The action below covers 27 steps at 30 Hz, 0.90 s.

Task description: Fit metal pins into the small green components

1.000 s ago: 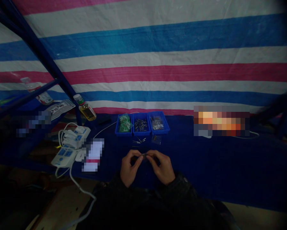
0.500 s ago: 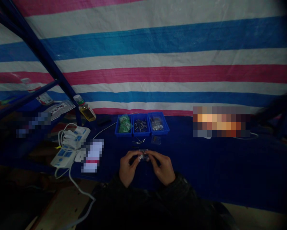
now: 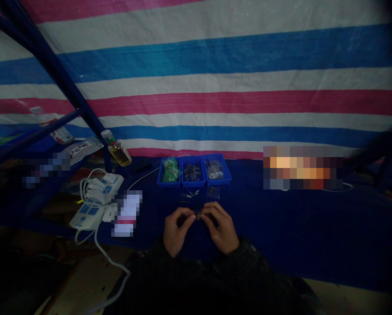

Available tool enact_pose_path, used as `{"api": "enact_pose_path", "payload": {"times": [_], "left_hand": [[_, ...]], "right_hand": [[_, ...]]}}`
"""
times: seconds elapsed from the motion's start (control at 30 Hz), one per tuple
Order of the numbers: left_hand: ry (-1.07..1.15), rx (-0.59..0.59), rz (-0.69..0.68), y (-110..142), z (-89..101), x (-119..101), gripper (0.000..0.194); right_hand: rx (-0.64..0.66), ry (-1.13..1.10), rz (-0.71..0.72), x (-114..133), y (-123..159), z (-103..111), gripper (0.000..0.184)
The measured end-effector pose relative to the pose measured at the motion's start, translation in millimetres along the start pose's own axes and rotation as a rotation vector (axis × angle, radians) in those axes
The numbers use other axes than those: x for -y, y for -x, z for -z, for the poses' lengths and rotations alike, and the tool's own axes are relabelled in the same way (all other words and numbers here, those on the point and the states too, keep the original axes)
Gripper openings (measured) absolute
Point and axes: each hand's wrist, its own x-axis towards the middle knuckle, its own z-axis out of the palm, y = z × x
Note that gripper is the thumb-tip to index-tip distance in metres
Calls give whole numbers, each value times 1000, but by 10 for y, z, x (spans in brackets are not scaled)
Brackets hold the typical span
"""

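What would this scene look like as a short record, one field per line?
Left hand: fingertips on a small item
Right hand: fingertips on the same item
Item identity: too small to tell
Left bin: green packets
Middle bin: thin metal pieces
Right bin: clear packets
Before bins: loose metal pieces, small clear bag
Backdrop: striped sheet

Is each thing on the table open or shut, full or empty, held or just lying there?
Left hand: pinching
Right hand: pinching
Small greyish piece: held between both hands; details unclear
Left blue plastic tray: open, holding green packets
Middle blue plastic tray: open, holding silvery metal pins
Right blue plastic tray: open, holding clear packets
Clear yellow-liquid bottle: capped
Small clear plastic packet: lying down; sealing unclear
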Motion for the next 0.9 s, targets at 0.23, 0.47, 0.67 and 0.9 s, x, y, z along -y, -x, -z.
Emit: {"api": "enact_pose_path", "payload": {"times": [0.23,0.47,0.67,0.9], "left_hand": [[72,13,35,-11,-11,-39,21],[58,22,48,-14,3,-53,23],[72,30,58,-19,1,-43,23],[76,28,52,-24,-6,-45,24]], "right_hand": [[-194,-66,-63,-89,49,-21,10],[-233,-110,-144,-37,76,149,30],[-317,-166,-199,-80,70,145,36],[-268,-159,-245,-87,-14,79,36]]}}
